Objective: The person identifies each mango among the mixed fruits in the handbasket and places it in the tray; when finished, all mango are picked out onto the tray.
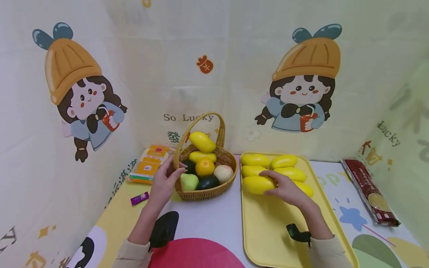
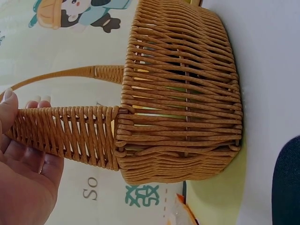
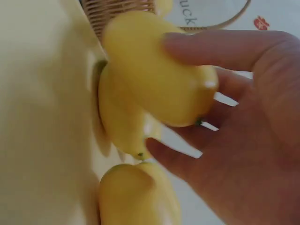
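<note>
The left hand [image 1: 165, 183] grips the handle [image 2: 65, 133] of a wicker basket [image 1: 202, 194] of mixed fruit [image 1: 223, 174] (an orange [image 1: 205, 168] mid-pile); the right hand [image 1: 287, 189] holds a yellow mango [image 1: 257, 185] at the left side of the yellow tray [image 1: 266, 225], near five similar mangoes [image 1: 290, 174].

Place: small tabletop booth, dressed like a filming set; type of building beyond it cannot be told. Walls: creased, cream printed cloth [image 1: 234, 29] at 9, 12 and 3 o'clock. Prints: cartoon figure [image 1: 305, 85], 2 o'clock; second cartoon figure [image 1: 83, 93], between 9 and 10. Floor of booth: tabletop [image 1: 207, 219] with coloured shapes, 6 o'clock. Props: wicker fruit basket [image 1: 204, 194], 6; yellow tray [image 1: 268, 230], 5; orange packet [image 1: 149, 163], 8; dark-red packet [image 1: 370, 193], 4. Equipment: black wrist-worn device [image 1: 164, 229], 7.
</note>
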Motion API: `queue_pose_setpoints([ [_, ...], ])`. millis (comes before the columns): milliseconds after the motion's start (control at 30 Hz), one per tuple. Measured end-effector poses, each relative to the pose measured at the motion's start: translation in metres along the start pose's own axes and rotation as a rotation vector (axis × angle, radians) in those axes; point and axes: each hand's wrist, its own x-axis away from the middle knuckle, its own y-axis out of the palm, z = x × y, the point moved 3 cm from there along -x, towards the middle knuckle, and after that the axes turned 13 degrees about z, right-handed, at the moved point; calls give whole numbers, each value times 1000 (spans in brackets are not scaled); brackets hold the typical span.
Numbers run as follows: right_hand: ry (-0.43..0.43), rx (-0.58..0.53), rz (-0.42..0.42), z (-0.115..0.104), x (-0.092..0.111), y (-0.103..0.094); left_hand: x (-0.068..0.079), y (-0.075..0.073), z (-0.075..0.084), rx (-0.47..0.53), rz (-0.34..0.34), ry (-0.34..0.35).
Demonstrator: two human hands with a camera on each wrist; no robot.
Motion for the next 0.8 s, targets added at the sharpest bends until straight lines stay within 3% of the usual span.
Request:
queue_pose_setpoints([
  [233, -45, 108, -70, -1, 4, 8, -1, 0, -1, -2, -2, 16],
  [400, -107, 229, -40, -13, 5, 9, -1, -1, 0, 2, 3, 18],
  [800, -61, 350, 43, -10, 4, 17, -1, -1, 0, -3, 3, 15],
])
